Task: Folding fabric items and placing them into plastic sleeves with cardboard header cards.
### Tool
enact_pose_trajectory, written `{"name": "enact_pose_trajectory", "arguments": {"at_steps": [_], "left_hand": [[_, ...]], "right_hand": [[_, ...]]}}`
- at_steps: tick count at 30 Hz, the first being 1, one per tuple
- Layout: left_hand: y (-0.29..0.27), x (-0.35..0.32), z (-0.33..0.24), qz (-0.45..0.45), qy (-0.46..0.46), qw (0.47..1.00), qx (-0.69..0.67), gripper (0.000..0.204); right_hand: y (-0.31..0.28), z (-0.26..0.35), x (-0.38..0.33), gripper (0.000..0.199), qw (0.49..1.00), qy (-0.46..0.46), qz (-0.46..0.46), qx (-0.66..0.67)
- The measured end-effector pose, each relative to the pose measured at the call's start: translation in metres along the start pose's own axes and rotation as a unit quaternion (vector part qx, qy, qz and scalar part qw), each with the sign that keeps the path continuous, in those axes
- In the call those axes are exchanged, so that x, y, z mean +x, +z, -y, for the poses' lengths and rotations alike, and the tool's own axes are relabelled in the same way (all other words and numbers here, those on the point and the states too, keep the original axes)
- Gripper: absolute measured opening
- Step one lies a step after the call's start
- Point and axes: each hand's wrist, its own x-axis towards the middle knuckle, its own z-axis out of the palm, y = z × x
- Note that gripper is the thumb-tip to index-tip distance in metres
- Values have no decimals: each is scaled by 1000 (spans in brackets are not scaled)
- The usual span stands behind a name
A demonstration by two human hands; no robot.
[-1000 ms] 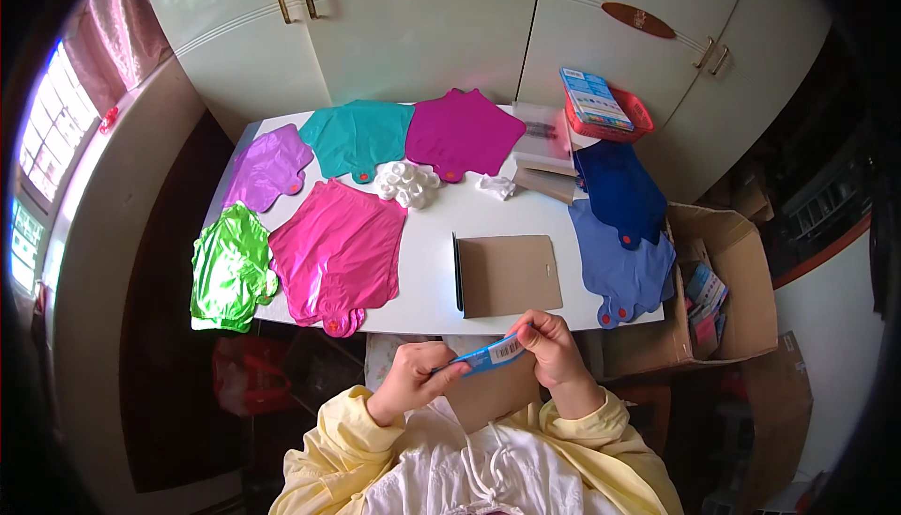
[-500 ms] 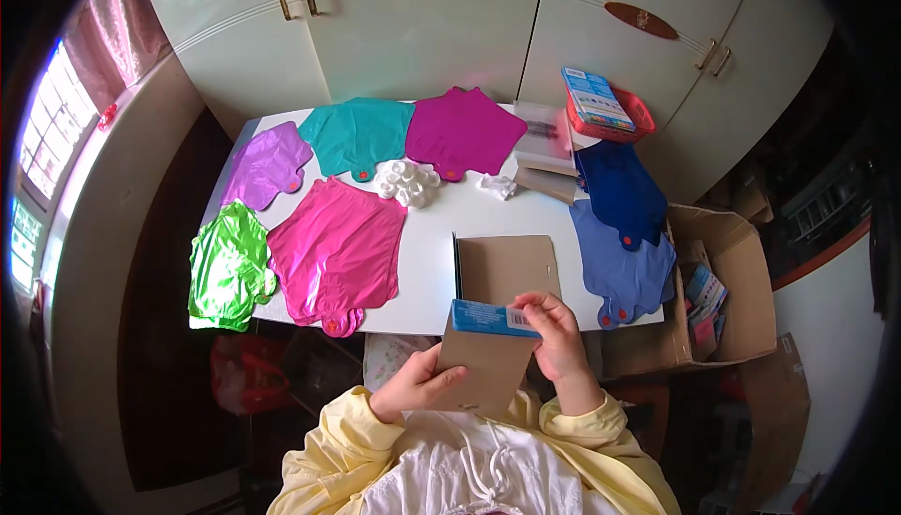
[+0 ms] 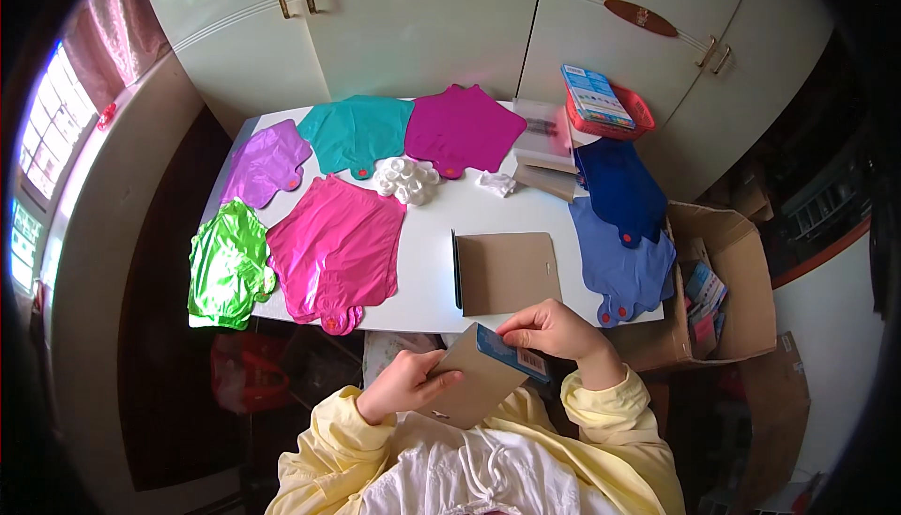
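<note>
Since the earlier frame the brown cardboard envelope (image 3: 466, 379) has come lower and tilted, so its blue printed end now points to the lower right and not up toward the table. The right hand (image 3: 556, 330), just below the centre of the frame, is closed in a pinch on the upper corner of the envelope, with the fingertips bent over the blue end. The left hand (image 3: 402, 384), lower and more to the left, is half closed and holds the envelope from its left edge, thumb on the brown face. The envelope hangs in the air over the person's lap, near the front edge of the white table (image 3: 427, 276) but not touching it. I think the risk is a slip: only fingertips hold it, so it can fall to the lap or bend at the corner. Just above, a second flat brown envelope (image 3: 507, 273) lies on the table. A careless forward move can push it or disturb the pink foil balloon (image 3: 336, 250) at centre left and the blue foil balloons (image 3: 619, 233) overhanging the right edge above the open cardboard box (image 3: 727, 285).
</note>
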Motion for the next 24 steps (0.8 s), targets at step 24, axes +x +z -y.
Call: {"name": "enact_pose_trajectory", "arguments": {"at_steps": [24], "left_hand": [[11,3,4,183,-31,982,40,34]], "right_hand": [[14,-43,-35,13,999,38,-6,38]]}}
